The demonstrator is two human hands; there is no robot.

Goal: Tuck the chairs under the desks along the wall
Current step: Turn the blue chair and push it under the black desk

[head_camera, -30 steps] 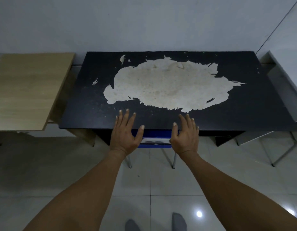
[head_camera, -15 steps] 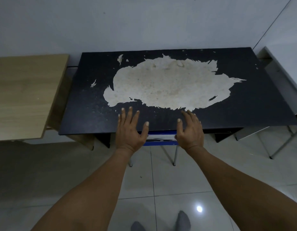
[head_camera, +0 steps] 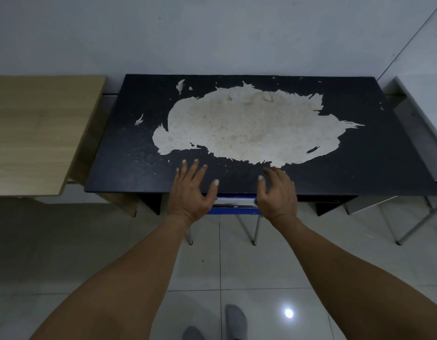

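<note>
Chair (head_camera: 234, 204) under black desk (head_camera: 138, 173), both hands w/ fingers spread.

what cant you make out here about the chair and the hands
- Head view: most of the blue chair is hidden under the black desk; only a strip of its back and two legs show.
- Whether the left hand and right hand touch the chair: their palms are hidden.
- The white desk is cut off by the right edge.

three desks (head_camera: 129, 168), one chair (head_camera: 234, 207) — two hands (head_camera: 191, 192)
</note>
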